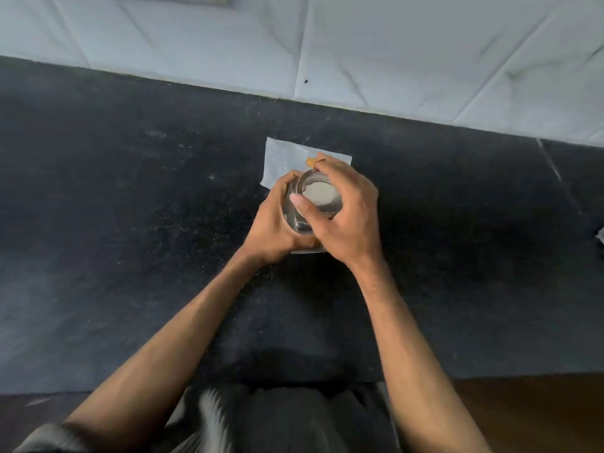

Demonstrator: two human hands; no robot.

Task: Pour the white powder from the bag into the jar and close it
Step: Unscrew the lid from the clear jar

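Glass jar (318,196) stands mid-worktop (130,223), white powder inside. Left hand (274,223) grips its body; right hand (346,210) curls round its top rim. Flat bag (284,158) lies just behind, nearer the worktop's back edge.

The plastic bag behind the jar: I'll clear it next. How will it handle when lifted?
The bag lies flat and looks emptied, so probably very light and floppy. Its thin clear film may slide on the dark counter rather than lift cleanly.

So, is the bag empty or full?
Looks empty: the bag lies flat on the counter behind the jar, and white powder shows inside the jar.
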